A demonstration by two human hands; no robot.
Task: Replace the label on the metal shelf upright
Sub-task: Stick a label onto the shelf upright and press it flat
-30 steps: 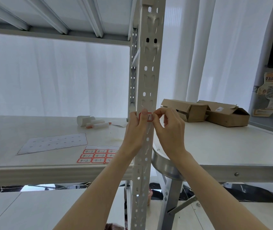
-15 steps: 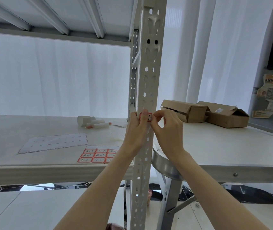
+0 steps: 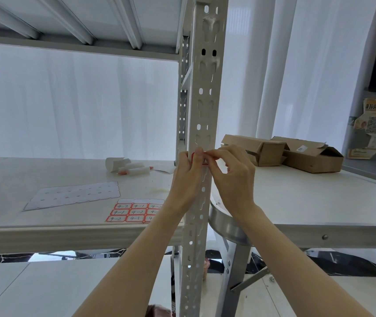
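A perforated white metal upright (image 3: 205, 99) runs top to bottom through the middle of the view. A small red-bordered label (image 3: 204, 160) sits on its front face at shelf height. My left hand (image 3: 188, 177) wraps the upright from the left, thumb pressed on the label's left part. My right hand (image 3: 235, 177) reaches from the right and pinches the label's upper right corner with thumb and forefinger. Most of the label is hidden by my fingers. A sheet of red-bordered labels (image 3: 134, 212) marked 4-1 and 4-2 lies on the shelf by my left wrist.
An emptied label backing sheet (image 3: 72, 195) lies on the left shelf (image 3: 45, 234). Behind it are white marker pens and a paper roll (image 3: 127, 167). Two open cardboard boxes (image 3: 280, 152) stand on the table to the right. White curtains hang behind.
Both hands have stayed at the label on the upright; my right fingers have shifted slightly at its right corner. The view has tilted a little.
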